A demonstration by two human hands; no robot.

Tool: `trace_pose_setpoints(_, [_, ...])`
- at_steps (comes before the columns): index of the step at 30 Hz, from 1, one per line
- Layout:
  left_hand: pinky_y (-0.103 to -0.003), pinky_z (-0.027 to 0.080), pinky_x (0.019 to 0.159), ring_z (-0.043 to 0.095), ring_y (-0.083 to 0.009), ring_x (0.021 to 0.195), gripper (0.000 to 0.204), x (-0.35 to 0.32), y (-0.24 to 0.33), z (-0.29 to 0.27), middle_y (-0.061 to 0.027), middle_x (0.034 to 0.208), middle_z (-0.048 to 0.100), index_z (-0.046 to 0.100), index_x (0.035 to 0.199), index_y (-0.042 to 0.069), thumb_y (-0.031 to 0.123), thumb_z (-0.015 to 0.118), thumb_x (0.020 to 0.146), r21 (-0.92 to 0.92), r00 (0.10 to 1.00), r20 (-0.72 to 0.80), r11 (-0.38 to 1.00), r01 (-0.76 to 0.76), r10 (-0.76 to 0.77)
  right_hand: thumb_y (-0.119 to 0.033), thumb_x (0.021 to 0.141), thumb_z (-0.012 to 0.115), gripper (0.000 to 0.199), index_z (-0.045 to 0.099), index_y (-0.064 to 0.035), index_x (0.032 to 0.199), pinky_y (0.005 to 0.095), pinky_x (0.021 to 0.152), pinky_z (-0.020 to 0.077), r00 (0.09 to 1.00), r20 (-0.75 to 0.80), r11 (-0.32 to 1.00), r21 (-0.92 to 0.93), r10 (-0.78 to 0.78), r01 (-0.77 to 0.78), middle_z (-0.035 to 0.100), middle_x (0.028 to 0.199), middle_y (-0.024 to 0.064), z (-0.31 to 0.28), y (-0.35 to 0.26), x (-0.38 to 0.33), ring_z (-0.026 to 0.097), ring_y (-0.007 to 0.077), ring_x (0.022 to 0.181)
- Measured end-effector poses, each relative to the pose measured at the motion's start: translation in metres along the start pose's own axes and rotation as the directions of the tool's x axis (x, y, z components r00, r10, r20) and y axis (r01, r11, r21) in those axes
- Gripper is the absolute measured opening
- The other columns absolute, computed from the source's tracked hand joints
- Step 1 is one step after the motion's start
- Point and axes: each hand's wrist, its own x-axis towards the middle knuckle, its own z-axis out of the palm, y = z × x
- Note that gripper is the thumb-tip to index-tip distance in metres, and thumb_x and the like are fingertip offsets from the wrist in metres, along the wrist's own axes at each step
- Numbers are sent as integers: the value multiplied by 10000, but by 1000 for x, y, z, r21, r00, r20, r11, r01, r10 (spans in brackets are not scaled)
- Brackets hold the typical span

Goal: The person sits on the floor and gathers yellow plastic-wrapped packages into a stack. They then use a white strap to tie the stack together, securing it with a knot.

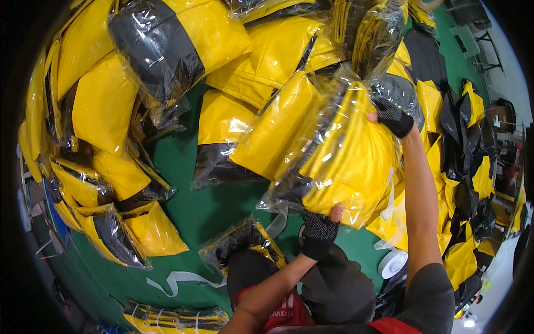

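Observation:
My left hand (320, 235), in a black fingerless glove with light dots, grips the lower edge of a bundle of folded yellow-and-black bags (356, 167) in clear plastic; its thumb lies on top. My right hand (394, 117), gloved alike, is closed on the upper right side of the same bundle, with most fingers hidden behind it. The bundle is tilted in front of me, its folded yellow layers showing. Against its left side lies another yellow plastic-wrapped pack (278, 125). I cannot tell whether the two touch.
Plastic-wrapped yellow-and-black packs (105, 106) are heaped at the left and far side. Loose yellow and black pieces (461, 150) lie along the right. A white roll of strap (392, 264) and a loose white strip (177, 278) rest on the green floor (206, 211). Strapped bundles (172, 320) lie at lower left.

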Motion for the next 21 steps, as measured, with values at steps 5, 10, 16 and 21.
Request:
trace_pose_setpoints(5, [-361,264,1016,374,-270,1194,679,47,-25,-12,-180,1348,331,194,1348,-39,252,571,864,115,904,-411,990,-81,122,-423,721,690,710,477,37,1220,275,927,366,983,158,991,-114,94,-76,540,1173,123,31,2,43,506,168,1047])
trace_pose_setpoints(10, [-348,329,974,423,-252,1151,689,92,-58,-54,-145,1289,423,300,1299,-27,317,645,811,-54,891,-401,966,-254,212,-504,698,686,828,393,29,1260,263,877,387,994,-4,983,-147,109,-109,515,1160,131,70,23,51,505,179,1013])
trace_pose_setpoints(16, [-322,347,979,414,-176,1172,513,76,-24,-160,-90,1308,410,334,1312,5,287,473,906,-13,963,-201,982,-186,179,-359,770,672,498,566,4,1094,259,788,490,969,236,866,496,-69,-59,635,987,95,136,-60,-2,623,149,864])
trace_pose_setpoints(21, [-311,348,993,454,-179,1157,549,14,128,-239,-103,1293,441,407,1273,19,428,438,908,-142,989,-145,990,-26,6,-399,759,672,486,598,-9,1040,238,786,472,963,256,903,428,-86,-33,635,966,74,211,-67,-16,608,142,860])
